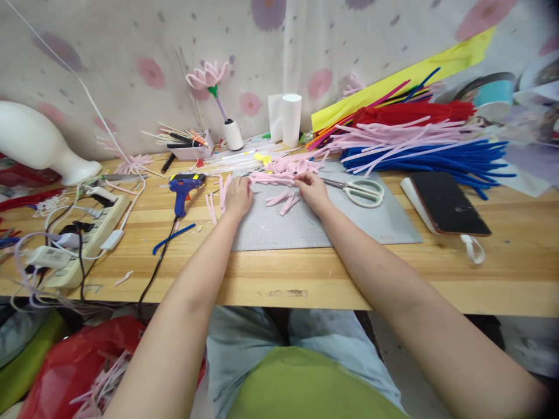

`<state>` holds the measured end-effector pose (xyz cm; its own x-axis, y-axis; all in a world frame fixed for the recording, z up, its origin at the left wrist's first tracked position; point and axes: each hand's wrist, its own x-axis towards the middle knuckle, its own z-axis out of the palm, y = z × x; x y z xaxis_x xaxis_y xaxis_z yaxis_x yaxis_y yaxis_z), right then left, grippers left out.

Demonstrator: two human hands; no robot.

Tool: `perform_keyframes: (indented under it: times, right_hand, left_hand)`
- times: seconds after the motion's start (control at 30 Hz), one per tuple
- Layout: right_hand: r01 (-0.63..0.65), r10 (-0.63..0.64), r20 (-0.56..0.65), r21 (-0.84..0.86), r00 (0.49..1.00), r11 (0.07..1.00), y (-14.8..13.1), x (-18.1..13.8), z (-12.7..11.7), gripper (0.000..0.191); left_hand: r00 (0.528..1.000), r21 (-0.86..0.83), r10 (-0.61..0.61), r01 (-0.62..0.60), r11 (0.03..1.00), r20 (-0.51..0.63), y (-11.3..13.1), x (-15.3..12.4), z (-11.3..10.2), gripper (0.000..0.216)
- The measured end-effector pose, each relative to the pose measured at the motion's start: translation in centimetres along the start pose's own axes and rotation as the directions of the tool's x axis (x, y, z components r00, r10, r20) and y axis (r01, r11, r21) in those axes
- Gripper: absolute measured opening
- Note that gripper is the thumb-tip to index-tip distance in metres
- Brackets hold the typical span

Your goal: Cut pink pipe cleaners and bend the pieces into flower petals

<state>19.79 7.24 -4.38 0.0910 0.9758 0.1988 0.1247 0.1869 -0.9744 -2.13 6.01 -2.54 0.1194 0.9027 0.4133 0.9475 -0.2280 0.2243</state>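
Observation:
A small bundle of pink pipe cleaners (273, 178) lies stretched between my two hands, above the grey cutting mat (279, 233). My left hand (238, 196) is closed at its left end, with the fingertips partly hidden. My right hand (312, 191) pinches the right end between thumb and fingers. Short cut pink pieces (286, 201) rest on the mat below the bundle, and more pink strips (212, 206) lie just left of my left hand. Behind the bundle is a heap of shaped pink pieces (286, 164). White-handled scissors (364, 193) lie right of my right hand.
A blue glue gun (183, 192) and a crowded power strip (94, 235) are on the left. Pink, red and blue pipe cleaner bundles (419, 154) fill the back right, near a phone (449, 201) on a stand. A pink flower in a white vase (233, 135) stands behind.

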Motion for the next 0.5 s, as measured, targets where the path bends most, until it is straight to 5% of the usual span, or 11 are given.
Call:
perform_keyframes:
  times: [0.2, 0.33, 0.5]
  right_hand:
    - [0.052, -0.052, -0.006, -0.05, 0.999, 0.997, -0.1, -0.2, 0.0, 0.015]
    - [0.114, -0.111, 0.071, -0.036, 0.991, 0.993, -1.3, -1.1, 0.5, 0.021]
    - [0.122, -0.121, 0.055, -0.015, 0.991, 0.992, -1.7, -1.5, 0.9, 0.02]
  left_hand:
    - [1.0, -0.17, -0.019, 0.018, 0.985, -0.004, 1.6, 0.2, -0.9, 0.024]
    - [0.994, -0.414, -0.007, 0.052, 0.909, 0.112, 4.0, -0.2, -1.4, 0.025]
    - [0.88, -0.464, 0.299, -0.104, 0.88, 0.37, 5.6, -0.2, -1.9, 0.016]
